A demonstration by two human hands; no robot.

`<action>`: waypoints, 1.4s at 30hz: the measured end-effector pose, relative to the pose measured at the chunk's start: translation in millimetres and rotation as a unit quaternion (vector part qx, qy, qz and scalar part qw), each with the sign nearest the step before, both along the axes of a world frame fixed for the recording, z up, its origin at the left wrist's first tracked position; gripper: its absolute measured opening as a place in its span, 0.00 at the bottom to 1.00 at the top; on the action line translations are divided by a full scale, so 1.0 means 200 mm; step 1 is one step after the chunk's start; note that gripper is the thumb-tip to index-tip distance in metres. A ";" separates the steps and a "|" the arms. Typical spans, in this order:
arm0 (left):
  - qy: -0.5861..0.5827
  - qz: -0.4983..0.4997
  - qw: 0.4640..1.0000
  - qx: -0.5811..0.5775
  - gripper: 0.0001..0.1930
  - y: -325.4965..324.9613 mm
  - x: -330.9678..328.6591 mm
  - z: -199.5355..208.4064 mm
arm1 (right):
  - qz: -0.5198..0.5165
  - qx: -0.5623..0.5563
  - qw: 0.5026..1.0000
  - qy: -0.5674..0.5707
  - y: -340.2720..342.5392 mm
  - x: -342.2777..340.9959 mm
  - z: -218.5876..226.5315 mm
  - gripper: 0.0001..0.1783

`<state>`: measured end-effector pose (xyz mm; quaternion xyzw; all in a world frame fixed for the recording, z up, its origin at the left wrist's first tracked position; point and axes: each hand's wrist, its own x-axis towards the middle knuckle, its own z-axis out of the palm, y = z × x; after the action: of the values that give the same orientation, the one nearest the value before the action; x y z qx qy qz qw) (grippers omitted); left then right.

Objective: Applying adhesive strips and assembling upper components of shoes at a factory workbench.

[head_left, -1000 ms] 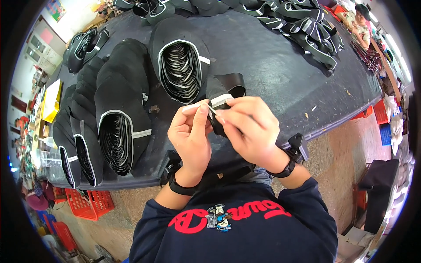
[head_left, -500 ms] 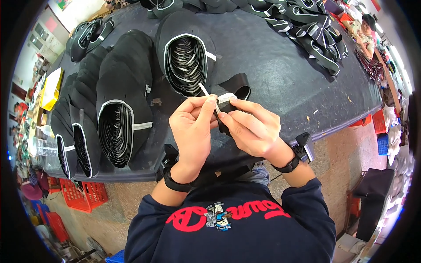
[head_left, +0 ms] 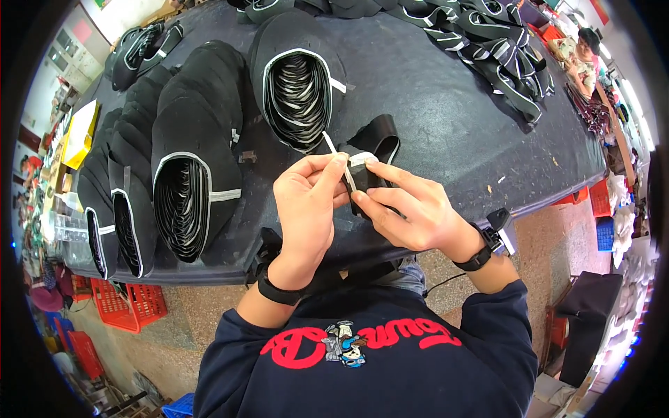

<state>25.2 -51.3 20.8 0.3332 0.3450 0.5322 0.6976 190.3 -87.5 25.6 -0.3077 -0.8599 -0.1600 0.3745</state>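
Observation:
Above the table's near edge, my left hand pinches a narrow white strip between thumb and forefinger, against the edge of a black fabric piece. The strip's free end sticks up past the thumb. My right hand grips the same piece from the other side, its forefinger on a white patch at the piece's top and its thumb lower down on the edge. The piece curls away behind my fingers in a loop. Just beyond my left hand lies a stack of nested black fabric pieces with white edging.
More nested stacks lie at the left of the dark table. Loose black loops with white trim are heaped at the far right. A yellow box stands at the left edge, a red crate below. Another person sits far right.
My right hand's fingers have spread a little apart on the black fabric piece, and its wrist has shifted slightly right. My left hand keeps its pinch on the strip.

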 end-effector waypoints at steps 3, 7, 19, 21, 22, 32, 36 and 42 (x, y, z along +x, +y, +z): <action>-0.031 0.027 0.999 0.027 0.06 0.01 0.00 0.00 | 0.026 -0.077 0.995 0.058 -0.02 0.00 0.01 0.14; -0.022 0.035 0.999 0.021 0.07 0.03 0.01 0.01 | 0.078 -0.126 0.973 0.179 -0.10 -0.06 0.12 0.12; 0.017 0.020 0.999 0.042 0.05 -0.05 0.06 0.04 | 0.665 -0.598 0.036 0.446 -0.48 -0.53 0.56 0.12; 0.006 -0.034 0.997 0.070 0.07 -0.06 0.04 0.04 | 0.678 -0.596 0.029 0.430 -0.46 -0.54 0.54 0.13; 0.011 -0.039 0.996 0.073 0.08 -0.07 0.04 0.04 | 0.700 -0.584 0.028 0.410 -0.44 -0.57 0.52 0.13; -0.010 -0.116 0.991 0.071 0.15 -0.13 0.02 0.06 | 0.653 -0.616 0.090 0.431 -0.54 -0.57 0.51 0.15; 0.033 -0.175 0.973 0.144 0.22 -0.16 -0.03 0.12 | 0.739 -0.490 0.334 0.320 -0.33 -0.51 0.38 0.14; 0.024 -0.196 0.974 0.115 0.17 -0.18 -0.06 0.16 | 0.141 -0.208 0.911 0.328 -0.35 -0.09 0.35 0.17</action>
<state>14.1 -88.2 52.8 0.4854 0.2262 0.4134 0.7364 171.7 -156.9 94.8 -0.2893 -0.7371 0.1874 0.5813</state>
